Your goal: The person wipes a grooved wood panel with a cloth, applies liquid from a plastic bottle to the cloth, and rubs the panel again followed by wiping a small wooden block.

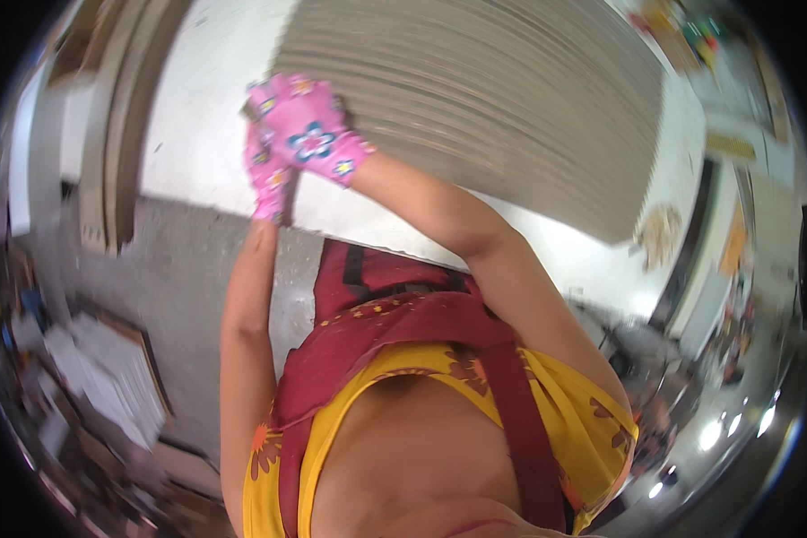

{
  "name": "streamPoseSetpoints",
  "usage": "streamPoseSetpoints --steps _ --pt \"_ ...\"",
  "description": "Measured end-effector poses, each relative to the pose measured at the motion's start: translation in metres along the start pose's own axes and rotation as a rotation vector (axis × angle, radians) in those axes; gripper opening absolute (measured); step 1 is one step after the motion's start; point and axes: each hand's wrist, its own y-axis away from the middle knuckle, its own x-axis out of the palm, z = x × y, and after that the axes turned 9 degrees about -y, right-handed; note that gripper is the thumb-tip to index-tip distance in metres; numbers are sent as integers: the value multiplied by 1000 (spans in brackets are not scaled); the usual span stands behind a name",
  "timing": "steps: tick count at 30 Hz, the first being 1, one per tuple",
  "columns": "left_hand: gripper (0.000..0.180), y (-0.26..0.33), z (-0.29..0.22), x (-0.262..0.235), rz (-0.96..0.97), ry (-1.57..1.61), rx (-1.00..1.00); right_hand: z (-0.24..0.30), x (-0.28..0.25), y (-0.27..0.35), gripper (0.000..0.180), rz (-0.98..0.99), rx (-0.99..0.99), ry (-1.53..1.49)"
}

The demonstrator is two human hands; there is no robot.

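Observation:
Both my hands wear pink gloves printed with flowers, and they meet at the left end of a wide stack of grey-brown strips [475,99]. My right hand [309,125] reaches across and lies over the left one, its fingers curled closed. Behind it, my left hand [267,175] points away from me; its fingers are mostly hidden. A small greyish edge pokes out by the right fingertips, too blurred to name. The strips lie side by side on a white tabletop [197,117].
Long brown boards [121,134] stand at the left of the table. White sheets [108,372] lie stacked on the grey floor [188,278] at lower left. A pale, crumpled bundle [662,235] sits at the table's right edge. Mixed items [690,36] crowd the far right.

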Motion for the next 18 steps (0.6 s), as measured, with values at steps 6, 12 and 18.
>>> streamPoseSetpoints --steps 6,12,18 --pt "58 -11 22 0 35 71 148 -36 -22 86 54 -206 128 127" --pt "51 -6 5 2 -15 -297 188 -81 -89 226 60 -276 574 353" --pt "51 -5 15 2 -44 -304 254 -161 -156 376 45 -611 607 554"
